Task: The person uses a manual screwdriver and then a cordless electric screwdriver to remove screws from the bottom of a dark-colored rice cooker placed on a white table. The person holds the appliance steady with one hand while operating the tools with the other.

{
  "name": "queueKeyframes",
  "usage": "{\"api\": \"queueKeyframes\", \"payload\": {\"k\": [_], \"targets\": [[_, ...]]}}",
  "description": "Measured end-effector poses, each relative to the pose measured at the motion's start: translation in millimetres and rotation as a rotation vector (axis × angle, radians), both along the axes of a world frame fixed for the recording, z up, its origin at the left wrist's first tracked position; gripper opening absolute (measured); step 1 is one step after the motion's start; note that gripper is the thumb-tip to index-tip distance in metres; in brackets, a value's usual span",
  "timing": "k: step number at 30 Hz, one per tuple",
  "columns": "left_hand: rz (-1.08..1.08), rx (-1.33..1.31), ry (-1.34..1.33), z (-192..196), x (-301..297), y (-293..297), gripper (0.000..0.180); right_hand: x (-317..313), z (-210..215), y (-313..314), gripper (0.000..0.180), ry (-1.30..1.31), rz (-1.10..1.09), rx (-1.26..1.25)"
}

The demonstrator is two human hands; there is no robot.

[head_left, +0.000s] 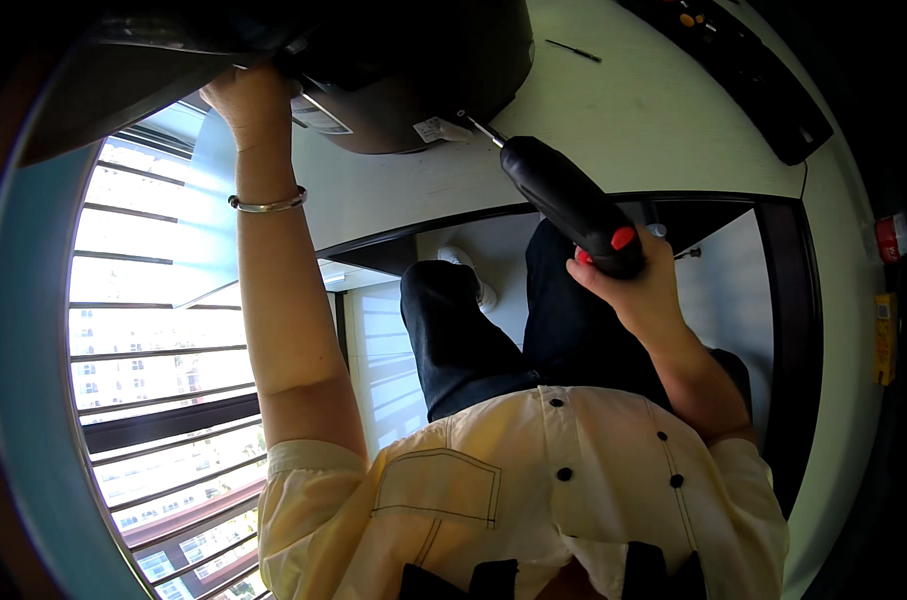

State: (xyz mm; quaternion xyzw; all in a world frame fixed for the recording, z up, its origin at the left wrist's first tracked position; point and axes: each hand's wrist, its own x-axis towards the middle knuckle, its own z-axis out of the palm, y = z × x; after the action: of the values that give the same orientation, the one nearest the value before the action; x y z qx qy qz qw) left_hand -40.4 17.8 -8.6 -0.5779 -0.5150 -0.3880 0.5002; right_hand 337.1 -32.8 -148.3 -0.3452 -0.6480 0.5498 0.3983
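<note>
My right hand (642,290) is closed round the grip of a black cordless screwdriver (564,180) with red buttons. Its thin metal bit points up and to the left, the tip beside a small round screw spot low on a dark rounded appliance (394,120). From this view I cannot tell whether the tip touches it. White labels (440,130) are stuck on the appliance's near side. My left hand (251,100), below a bangle on the wrist, grips the appliance at its left side, with its fingertips hidden in the dark.
A small dark pointed tool (574,50) lies on the pale tabletop (654,130). At the far right sits a long black panel with buttons (744,80). Red and yellow packages (885,340) stand by the right rim. A barred window (164,370) is at left. My legs are below the dark table edge.
</note>
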Motion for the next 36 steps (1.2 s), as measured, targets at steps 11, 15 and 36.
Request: {"api": "queueKeyframes", "payload": {"k": [11,15,36], "targets": [[-0.032,-0.048,-0.089,-3,-2,-3,0.025,-6,-8,1,0.019,0.047,0.049,-0.057],[0.05,-0.076,-0.048,-3,-6,-2,0.026,-7,-6,0,0.02,0.047,0.045,-0.076],[0.457,-0.192,0.159,-7,14,-9,0.036,9,17,41,0.017,-0.718,-0.171,1.469]]}}
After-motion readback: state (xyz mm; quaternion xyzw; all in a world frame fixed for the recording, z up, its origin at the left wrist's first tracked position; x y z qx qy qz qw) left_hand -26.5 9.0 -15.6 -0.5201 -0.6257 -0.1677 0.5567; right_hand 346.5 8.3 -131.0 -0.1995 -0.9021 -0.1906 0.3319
